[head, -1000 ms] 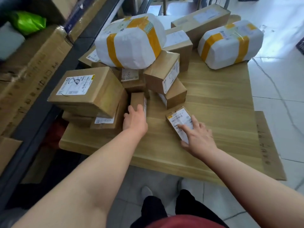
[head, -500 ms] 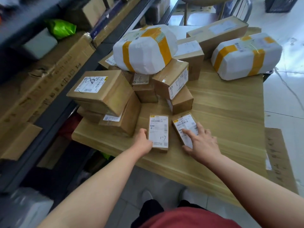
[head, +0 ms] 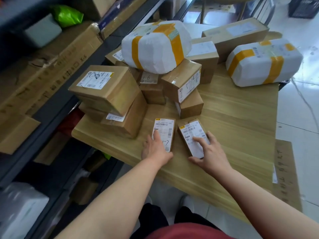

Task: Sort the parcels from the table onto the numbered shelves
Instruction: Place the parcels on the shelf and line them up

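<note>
The table (head: pixel 233 121) is showing smooth, pale wood grain. The boxes (head: pixel 119 94) at ten o'clock are looking matt brown cardboard with paper labels (head: pixel 95 80). The bundle (head: pixel 155 56) at twelve is wearing crinkled white plastic and glossy yellow tape (head: pixel 177 49). The floor (head: pixel 300 107) at three is gleaming.

There is one camera only, worn on my head. It stands over the near edge of the table (head: pixel 238 121), facing forward and steeply down across it. It is close enough that my forearms (head: pixel 120 195) fill the bottom of the view. Shelves (head: pixel 51 118) run along the table's left.
</note>
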The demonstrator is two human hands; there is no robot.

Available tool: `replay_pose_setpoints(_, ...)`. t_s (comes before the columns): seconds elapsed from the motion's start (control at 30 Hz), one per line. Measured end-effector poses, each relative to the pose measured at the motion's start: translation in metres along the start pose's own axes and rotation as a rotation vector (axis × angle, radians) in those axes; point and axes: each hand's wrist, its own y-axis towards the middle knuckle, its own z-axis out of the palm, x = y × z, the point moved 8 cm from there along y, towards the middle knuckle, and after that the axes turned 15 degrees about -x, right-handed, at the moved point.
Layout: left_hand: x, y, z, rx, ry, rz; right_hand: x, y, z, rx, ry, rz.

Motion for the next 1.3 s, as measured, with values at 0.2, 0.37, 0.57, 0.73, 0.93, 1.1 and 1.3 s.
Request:
replay_pose_setpoints(0.2,0.020,-0.020,-0.001,0.007,-0.033,-0.020,-0.003,-0.006,0.004,-0.025,0.018,-0.006)
replay_pose_setpoints(0.37,0.057,-0.052,-0.005,0.001,-0.071,-0.043,0.014,-0.020,0.013,-0.002,0.090,-0.055)
replay_pose_setpoints(0.57,0.149,-0.108,-0.019,-0.052,-0.116,-0.194,0.062,-0.066,0.040,0.105,0.083,-0.224)
replay_pose_setpoints(0.73,0.249,-0.178,-0.043,-0.185,-0.179,-0.440,0.152,-0.112,0.078,0.289,0.033,-0.464)
replay_pose_setpoints(0.93,0.369,-0.289,-0.083,-0.466,-0.307,-0.738,0.282,-0.213,0.115,0.340,0.038,-0.718)
replay_pose_setpoints(1.1,0.456,-0.385,-0.110,-0.651,-0.341,-0.875,0.372,-0.315,0.139,0.347,0.062,-0.904)
replay_pose_setpoints(1.3,0.538,-0.504,-0.129,-0.784,-0.287,-1.074,0.455,-0.438,0.167,0.378,0.078,-1.135)
